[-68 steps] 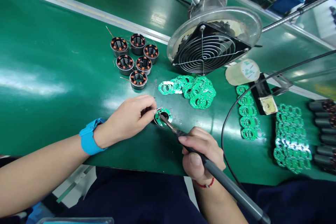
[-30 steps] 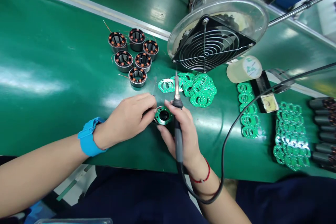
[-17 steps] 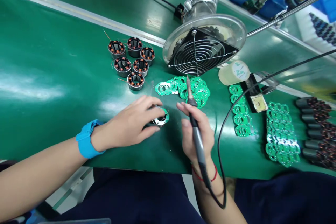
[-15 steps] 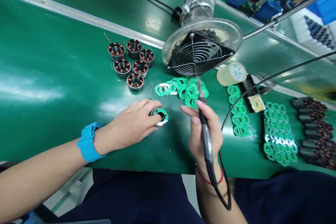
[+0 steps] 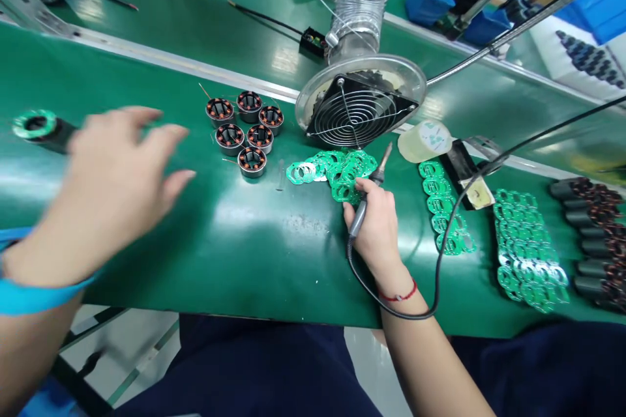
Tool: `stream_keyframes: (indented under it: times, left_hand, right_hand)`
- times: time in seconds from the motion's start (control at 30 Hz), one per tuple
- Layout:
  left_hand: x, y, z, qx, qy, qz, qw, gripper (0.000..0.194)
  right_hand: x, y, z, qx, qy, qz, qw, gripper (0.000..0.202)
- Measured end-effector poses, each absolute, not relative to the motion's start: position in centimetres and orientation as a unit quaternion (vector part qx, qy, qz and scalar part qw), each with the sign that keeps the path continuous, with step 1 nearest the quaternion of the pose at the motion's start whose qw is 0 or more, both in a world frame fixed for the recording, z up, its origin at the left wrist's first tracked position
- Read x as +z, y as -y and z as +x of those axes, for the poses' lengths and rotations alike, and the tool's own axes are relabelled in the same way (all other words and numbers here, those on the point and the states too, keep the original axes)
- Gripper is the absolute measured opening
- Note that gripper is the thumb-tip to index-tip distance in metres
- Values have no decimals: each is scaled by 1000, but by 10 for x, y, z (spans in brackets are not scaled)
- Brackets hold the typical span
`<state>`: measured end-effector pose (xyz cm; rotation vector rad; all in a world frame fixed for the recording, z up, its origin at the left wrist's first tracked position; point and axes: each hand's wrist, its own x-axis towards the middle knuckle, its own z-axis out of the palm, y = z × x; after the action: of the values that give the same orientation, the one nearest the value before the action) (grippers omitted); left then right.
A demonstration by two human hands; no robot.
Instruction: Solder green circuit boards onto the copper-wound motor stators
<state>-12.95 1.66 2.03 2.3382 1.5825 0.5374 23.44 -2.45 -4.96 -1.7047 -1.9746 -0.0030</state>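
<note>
My left hand [image 5: 117, 169], blurred by motion, is over the left part of the bench with fingers spread and nothing between them. Beyond it lies a black motor stator with a green ring-shaped board on its end [image 5: 35, 124], partly hidden by the hand. My right hand [image 5: 376, 221] is wrapped round a soldering iron [image 5: 359, 216], whose tip points up and away. Its fingertips are at the edge of a loose pile of green ring-shaped circuit boards [image 5: 345, 190]; whether they grip a board I cannot tell.
Several copper-wound stators [image 5: 252, 161] stand upright near the rail. A fume extractor fan [image 5: 359, 117] hangs over the boards. To the right are a roll [image 5: 425, 141], a soldering-iron stand [image 5: 476, 194], board panels [image 5: 528, 247] and dark stators [image 5: 596, 241]. The iron's cable [image 5: 440, 241] loops across the bench.
My left hand has moved far left from the middle, and the boarded stator is no longer there. My right hand has moved forward to the board pile, with the iron now tilted right.
</note>
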Motion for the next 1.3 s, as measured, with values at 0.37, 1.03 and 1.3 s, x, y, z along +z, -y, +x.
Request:
stream_keyframes:
  times: [0.37,1.03,1.3]
  left_hand:
    - [15,3,-40,100,-491,858,111,19]
    - [-15,3,-62,108,-407,822,384,38]
    - [4,0,-49,104,-343,889,285,22]
  right_hand:
    - [-47,35,205,23,821,-513,250,36]
    - [-28,37,176,139,838,-469,240,35]
    - [-29,48,178,136,796,-496,320,28]
